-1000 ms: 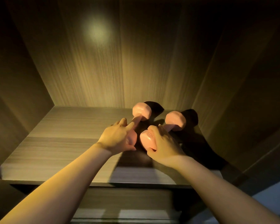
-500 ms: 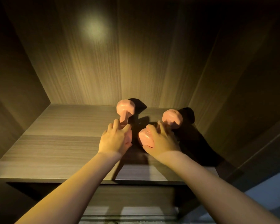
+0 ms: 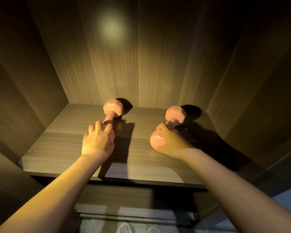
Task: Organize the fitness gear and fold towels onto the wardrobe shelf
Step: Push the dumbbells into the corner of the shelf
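Two pink dumbbells lie on the wooden wardrobe shelf, both pointing toward the back wall. My left hand is closed around the handle and near end of the left dumbbell, whose far head shows close to the back panel. My right hand grips the handle of the right dumbbell; its near head sticks out at the left of my palm. No towels are in view.
The shelf sits in a dim wardrobe bay with a back panel and side walls to the left and right. A lower shelf edge shows below the front lip. Hard shadows fall to the right of both dumbbells.
The two dumbbells have been drawn apart: my left hand slid the left one leftward, and my right hand shifted the other to the right. Both hands keep their grips.
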Demonstrator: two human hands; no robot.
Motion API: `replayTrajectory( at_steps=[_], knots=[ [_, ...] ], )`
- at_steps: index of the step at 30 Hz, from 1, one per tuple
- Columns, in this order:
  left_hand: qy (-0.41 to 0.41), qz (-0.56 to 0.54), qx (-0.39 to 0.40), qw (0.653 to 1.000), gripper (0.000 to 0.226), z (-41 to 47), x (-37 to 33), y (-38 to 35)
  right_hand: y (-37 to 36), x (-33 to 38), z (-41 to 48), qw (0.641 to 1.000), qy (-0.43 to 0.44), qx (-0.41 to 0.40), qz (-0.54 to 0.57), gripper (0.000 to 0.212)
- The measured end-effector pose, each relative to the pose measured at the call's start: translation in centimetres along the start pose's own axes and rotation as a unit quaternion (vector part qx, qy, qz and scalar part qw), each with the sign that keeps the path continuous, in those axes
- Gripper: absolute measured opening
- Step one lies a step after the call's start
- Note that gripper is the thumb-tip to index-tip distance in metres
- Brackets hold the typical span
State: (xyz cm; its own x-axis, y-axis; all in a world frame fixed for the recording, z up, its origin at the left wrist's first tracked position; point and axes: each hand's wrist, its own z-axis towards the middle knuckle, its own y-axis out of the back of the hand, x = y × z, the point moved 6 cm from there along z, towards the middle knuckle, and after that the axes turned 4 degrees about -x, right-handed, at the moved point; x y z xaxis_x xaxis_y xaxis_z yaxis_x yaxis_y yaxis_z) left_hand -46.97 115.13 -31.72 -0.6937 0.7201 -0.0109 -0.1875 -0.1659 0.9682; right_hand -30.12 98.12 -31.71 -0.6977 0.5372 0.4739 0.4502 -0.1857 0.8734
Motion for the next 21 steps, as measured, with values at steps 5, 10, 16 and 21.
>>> replayTrajectory(
  at_steps=[5,10,16,21],
  knots=[
    [0.007,0.019,-0.002,1.000,0.052,-0.4,1.7,-0.1,-0.4,2.5,0.7,1.000,0.020,0.001,0.006,0.050],
    [0.015,0.020,-0.005,1.000,0.052,-0.4,2.1,-0.1,-1.2,4.8,1.6,0.999,0.033,0.007,0.010,0.052],
    [0.045,0.027,0.012,0.999,0.055,0.2,4.2,-0.1,-2.1,6.2,2.6,0.998,0.055,0.005,0.014,0.052],
    [0.066,0.032,0.014,0.997,0.058,1.4,7.4,-0.2,-2.9,8.1,3.6,0.997,0.079,-0.021,0.014,0.050]
  ],
)
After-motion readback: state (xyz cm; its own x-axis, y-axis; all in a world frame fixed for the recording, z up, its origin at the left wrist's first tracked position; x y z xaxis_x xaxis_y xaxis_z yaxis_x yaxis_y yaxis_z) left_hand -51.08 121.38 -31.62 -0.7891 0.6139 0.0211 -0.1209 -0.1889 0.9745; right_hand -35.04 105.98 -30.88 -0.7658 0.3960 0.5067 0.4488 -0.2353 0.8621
